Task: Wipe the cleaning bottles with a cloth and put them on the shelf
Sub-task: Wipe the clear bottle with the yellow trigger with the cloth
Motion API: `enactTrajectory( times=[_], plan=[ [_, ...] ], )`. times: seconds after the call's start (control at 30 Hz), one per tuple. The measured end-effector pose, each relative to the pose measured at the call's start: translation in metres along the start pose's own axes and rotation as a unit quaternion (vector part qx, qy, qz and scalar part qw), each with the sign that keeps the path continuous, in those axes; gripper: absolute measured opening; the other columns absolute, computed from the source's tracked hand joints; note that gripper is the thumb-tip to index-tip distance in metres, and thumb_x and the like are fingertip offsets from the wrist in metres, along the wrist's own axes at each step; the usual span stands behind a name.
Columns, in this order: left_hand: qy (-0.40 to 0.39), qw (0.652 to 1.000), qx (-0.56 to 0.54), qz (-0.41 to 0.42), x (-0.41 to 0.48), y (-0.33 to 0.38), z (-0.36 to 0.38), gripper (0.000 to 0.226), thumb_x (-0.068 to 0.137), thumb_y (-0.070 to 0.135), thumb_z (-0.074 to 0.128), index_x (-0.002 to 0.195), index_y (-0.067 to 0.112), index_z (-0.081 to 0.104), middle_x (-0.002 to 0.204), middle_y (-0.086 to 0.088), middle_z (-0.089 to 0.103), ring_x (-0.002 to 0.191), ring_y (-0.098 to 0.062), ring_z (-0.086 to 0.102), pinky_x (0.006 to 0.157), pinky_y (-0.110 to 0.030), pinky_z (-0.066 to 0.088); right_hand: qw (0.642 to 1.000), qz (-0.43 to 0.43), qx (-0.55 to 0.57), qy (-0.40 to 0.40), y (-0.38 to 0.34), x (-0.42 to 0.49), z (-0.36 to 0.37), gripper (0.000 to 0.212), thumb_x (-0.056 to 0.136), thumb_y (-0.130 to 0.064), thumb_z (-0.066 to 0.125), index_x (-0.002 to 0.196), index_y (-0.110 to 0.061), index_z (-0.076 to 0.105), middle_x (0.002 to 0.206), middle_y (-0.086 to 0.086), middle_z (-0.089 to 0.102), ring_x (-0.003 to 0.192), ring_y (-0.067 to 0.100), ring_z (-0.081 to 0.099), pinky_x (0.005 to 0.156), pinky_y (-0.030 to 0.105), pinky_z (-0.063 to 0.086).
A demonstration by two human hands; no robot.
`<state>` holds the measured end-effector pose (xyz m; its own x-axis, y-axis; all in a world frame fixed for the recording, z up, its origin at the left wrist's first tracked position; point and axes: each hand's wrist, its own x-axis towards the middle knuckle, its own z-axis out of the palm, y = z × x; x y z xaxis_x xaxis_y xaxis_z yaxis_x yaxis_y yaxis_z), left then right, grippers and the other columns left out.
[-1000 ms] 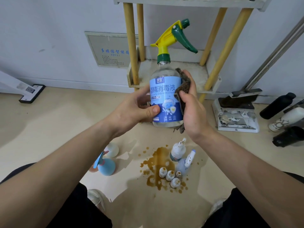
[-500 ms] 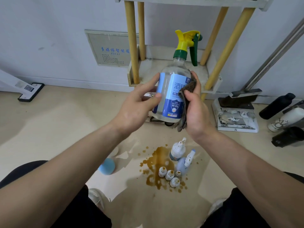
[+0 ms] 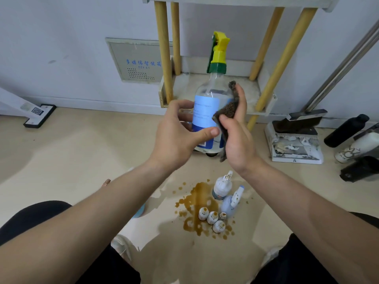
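Left hand (image 3: 176, 138) grips the clear spray bottle (image 3: 207, 111) (blue label, print unreadable); right hand (image 3: 238, 140) pinches a brown cloth (image 3: 227, 111) against it, before the shelf (image 3: 254, 93) front edge.

Beige floor (image 3: 71, 156) with a low shelf (image 3: 252, 89) standing against the wall

At lower centre a brown spill (image 3: 200, 199) spreads over the floor; four small bottles (image 3: 212, 218) stand in it, two spray bottles (image 3: 222, 187) just to its right; at the right edge lie a dustpan (image 3: 295, 148) with a brush on it, a black bottle (image 3: 346, 130) and a white bottle (image 3: 356, 147); at far left sits a flat mop head (image 3: 40, 115); yellow posts (image 3: 163, 50) rise from the shelf's bottom board at upper centre.
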<state>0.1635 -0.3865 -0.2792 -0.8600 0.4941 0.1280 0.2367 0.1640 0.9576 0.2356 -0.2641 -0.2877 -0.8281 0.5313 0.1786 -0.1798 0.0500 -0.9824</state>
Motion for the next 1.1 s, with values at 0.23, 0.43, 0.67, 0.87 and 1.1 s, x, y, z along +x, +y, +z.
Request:
enactTrajectory(
  times=[0.23,0.43,0.67,0.87,1.1],
  plan=[
    [0.011,0.999,-0.044,0.019,-0.008,0.000,0.009,0.033,0.095,0.024,0.070,0.125,0.028,0.057,0.109,0.003,0.063,0.094,-0.011,0.065,0.076,-0.023,0.055,0.993,0.027,0.107,0.032,0.003,0.004,-0.003,0.062,0.102,-0.007,0.036,0.157,-0.030,0.021,0.151,0.005,0.045,0.128,0.013,0.057,0.103,0.033,0.052],
    [-0.110,0.990,-0.082,-0.010,0.008,-0.004,-0.014,0.051,0.098,0.005,0.064,0.144,0.019,0.048,0.106,0.003,0.066,0.088,-0.008,0.068,0.080,-0.028,0.060,0.994,0.035,0.102,0.036,-0.001,0.011,-0.013,0.057,0.103,-0.003,0.031,0.156,-0.025,0.027,0.151,0.004,0.049,0.132,0.014,0.055,0.104,0.031,0.050],
    [-0.206,0.962,-0.147,-0.105,0.008,-0.005,-0.016,0.051,0.081,0.033,0.071,0.129,0.017,0.062,0.104,-0.005,0.077,0.096,-0.020,0.073,0.086,-0.039,0.061,0.991,0.062,0.110,0.037,0.000,0.008,-0.012,0.060,0.096,-0.017,0.038,0.154,-0.028,0.033,0.148,0.007,0.052,0.134,0.026,0.054,0.113,0.052,0.043],
    [-0.022,0.999,-0.018,-0.032,-0.002,0.002,0.004,0.069,0.065,0.040,0.091,0.117,0.020,0.051,0.098,0.006,0.060,0.080,-0.007,0.061,0.068,-0.022,0.053,0.998,0.020,0.054,0.031,0.010,-0.002,0.000,0.059,0.105,-0.011,0.035,0.158,-0.032,0.018,0.145,-0.008,0.046,0.121,0.002,0.058,0.094,0.025,0.052],
    [-0.088,0.994,-0.070,-0.011,-0.007,0.001,0.009,0.085,0.073,0.009,0.089,0.137,0.021,0.035,0.112,0.000,0.056,0.097,0.000,0.066,0.084,-0.026,0.060,0.994,0.015,0.098,0.047,0.005,0.003,0.002,0.061,0.106,-0.006,0.033,0.159,-0.028,0.015,0.141,-0.002,0.049,0.113,0.005,0.063,0.087,0.023,0.054]
  ],
)
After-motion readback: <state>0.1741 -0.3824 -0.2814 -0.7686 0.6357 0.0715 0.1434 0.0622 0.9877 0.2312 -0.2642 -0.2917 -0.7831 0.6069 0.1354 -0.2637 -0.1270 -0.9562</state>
